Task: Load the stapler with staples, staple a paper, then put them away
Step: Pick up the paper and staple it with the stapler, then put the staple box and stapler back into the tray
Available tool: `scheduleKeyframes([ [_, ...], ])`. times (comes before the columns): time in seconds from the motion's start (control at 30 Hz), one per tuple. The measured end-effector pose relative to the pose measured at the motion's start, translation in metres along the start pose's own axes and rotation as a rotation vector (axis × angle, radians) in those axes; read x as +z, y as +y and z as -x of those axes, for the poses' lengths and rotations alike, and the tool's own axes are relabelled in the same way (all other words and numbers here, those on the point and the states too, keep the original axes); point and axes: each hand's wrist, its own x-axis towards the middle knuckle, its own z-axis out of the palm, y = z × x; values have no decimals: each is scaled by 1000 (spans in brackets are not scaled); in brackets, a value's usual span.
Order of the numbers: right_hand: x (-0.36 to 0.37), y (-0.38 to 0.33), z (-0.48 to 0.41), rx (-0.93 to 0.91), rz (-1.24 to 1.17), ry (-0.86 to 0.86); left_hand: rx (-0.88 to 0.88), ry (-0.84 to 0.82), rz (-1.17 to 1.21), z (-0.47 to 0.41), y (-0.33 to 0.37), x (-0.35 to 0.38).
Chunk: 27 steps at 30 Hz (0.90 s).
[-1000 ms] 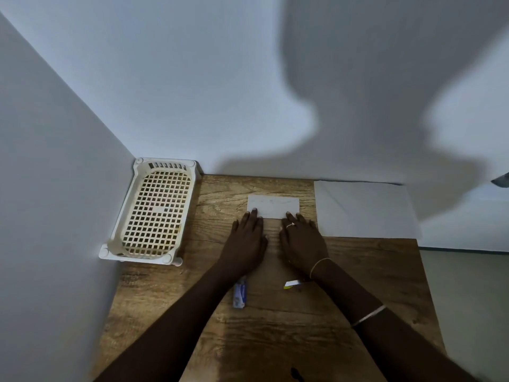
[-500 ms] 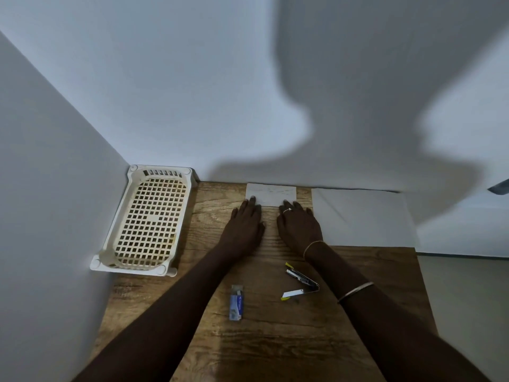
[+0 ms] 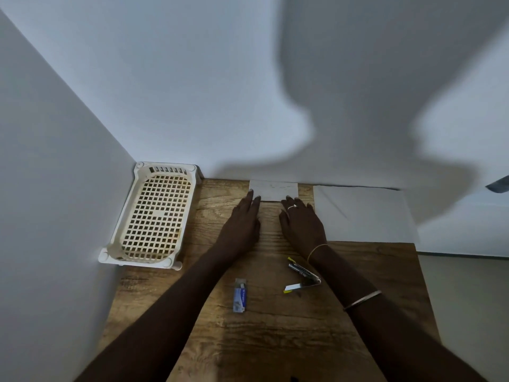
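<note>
My left fingertips [image 3: 253, 195] cover the small paper's [image 3: 275, 190] near-left corner; print on the staple box [image 3: 239, 296] is too small to read.

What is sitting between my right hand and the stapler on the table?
Nothing visible. The stapler lies hinged open on the table, just behind the right hand, beside that wrist. The staple box lies off to the stapler's left, not in the path.
</note>
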Motion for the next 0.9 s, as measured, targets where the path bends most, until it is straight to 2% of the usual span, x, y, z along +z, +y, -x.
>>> scheduleKeyframes([
  [0.17,5,-21,41,-88,-63,40,-2,107,126,48,-7,-2],
  [0.53,34,-52,110,-142,-109,-37,-120,145,234,155,-17,22],
  [0.73,54,-59,133,24,-281,-100,-207,100,239,183,-17,31],
  [0.9,63,-69,140,54,-331,-95,-251,2,288,189,-22,36],
])
